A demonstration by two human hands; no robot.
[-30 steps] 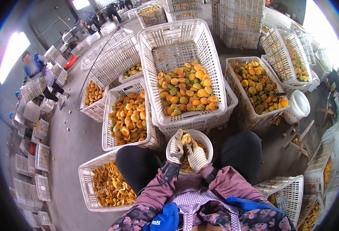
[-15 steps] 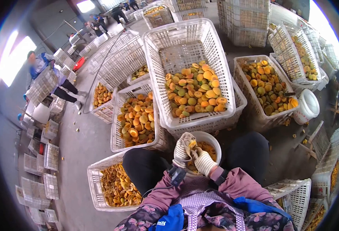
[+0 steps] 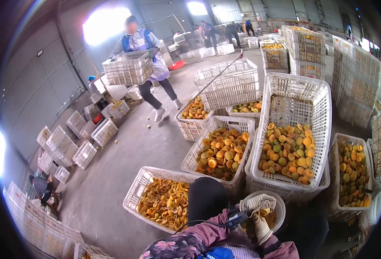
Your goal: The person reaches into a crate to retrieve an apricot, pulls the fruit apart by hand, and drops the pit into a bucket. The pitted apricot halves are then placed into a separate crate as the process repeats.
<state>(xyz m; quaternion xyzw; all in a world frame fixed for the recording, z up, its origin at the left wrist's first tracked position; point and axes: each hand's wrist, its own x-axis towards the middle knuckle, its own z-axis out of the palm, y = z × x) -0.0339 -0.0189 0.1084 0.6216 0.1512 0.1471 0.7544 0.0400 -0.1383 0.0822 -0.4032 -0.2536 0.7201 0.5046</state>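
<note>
My left hand (image 3: 258, 204), in a striped knit glove, is closed around a piece of orange fruit (image 3: 264, 212), likely an apricot. Against the underside of that piece, my gloved right hand (image 3: 262, 229) has its fingers pressed together; what they grip is hidden. Both hands are over a white bucket (image 3: 282, 211) between my knees, with orange scraps inside. Just beyond it, a tilted white crate (image 3: 324, 129) holds halved apricots (image 3: 287, 151). To the left, a low crate (image 3: 134, 209) is full of flattened orange fruit pieces (image 3: 164, 200).
More fruit crates stand left (image 3: 190, 162) and right (image 3: 336, 172) of the tilted one. A person (image 3: 145, 60) carries a crate (image 3: 127, 69) across the floor at the left. Tall crate stacks (image 3: 357, 82) rise at the back right, and other people are farther off.
My view has swung left and up, so the crates and my hands appear farther right and lower. The person with the crate looks closer. My hands stay together over the bucket.
</note>
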